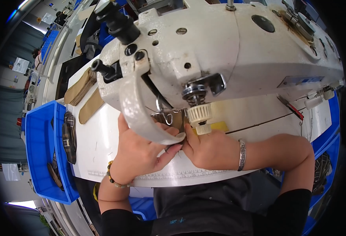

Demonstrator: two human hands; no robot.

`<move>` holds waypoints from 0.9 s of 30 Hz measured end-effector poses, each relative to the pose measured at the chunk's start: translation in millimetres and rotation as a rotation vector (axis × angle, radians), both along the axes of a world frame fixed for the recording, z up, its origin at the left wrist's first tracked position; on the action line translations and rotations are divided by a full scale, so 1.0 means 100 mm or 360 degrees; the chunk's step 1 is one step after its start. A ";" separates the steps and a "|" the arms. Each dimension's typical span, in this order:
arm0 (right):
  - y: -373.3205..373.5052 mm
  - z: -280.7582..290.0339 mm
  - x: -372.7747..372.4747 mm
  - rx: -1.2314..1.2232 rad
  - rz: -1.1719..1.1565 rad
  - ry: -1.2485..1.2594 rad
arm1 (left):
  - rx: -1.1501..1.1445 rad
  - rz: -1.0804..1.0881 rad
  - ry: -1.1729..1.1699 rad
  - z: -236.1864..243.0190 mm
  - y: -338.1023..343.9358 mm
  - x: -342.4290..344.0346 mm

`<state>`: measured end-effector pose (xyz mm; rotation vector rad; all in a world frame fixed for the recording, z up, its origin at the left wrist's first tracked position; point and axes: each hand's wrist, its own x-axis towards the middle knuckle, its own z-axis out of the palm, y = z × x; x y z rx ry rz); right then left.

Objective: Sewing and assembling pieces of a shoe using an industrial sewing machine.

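Observation:
A white sewing machine [220,47] fills the upper middle, its pale curved lever [135,112] reaching down in front of the needle area. Beneath it lies a brown fabric piece [178,119], largely hidden by the machine and my fingers. My left hand [135,147] grips its near edge, thumb and fingers closed on a dark edge below the lever's tip. Close beside it, my right hand [208,148] pinches the same piece from the right. A thin dark strip [259,124] stretches across the table toward my right hand; where it ends is hidden.
Stacked tan sole-shaped pieces [80,88] and another such piece [91,107] lie at left. Beyond them, a blue bin [43,157] stands by a plaid slipper-like piece [69,137]. Red-handled snips [291,107] rest at right. A printed ruler [141,177] lines the table's front edge.

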<state>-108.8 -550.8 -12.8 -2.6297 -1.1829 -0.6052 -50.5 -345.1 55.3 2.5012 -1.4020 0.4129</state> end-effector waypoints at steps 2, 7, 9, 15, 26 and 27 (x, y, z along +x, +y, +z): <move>0.01 0.03 -0.05 -0.0190 0.0039 -0.0061 | 0.0061 -0.0149 -0.0045 -0.02 -0.09 -0.06; 0.01 0.03 -0.10 -0.0230 0.0045 -0.0136 | 0.0319 0.0079 -0.0032 -0.06 -0.12 -0.27; 0.01 0.03 -0.09 -0.0235 0.0044 -0.0140 | 0.0254 0.0404 -0.0006 -0.06 -0.13 -0.28; -0.09 0.08 0.20 0.0421 -0.0064 0.0321 | 0.0158 0.0273 0.0201 -0.07 -0.09 -0.24; -0.17 -0.08 0.40 0.0581 0.0254 0.0511 | 0.0315 0.0083 0.0182 -0.11 -0.02 -0.15; -0.18 -0.08 0.40 0.0479 0.0229 0.0500 | 0.0336 0.0048 0.0206 -0.12 -0.02 -0.13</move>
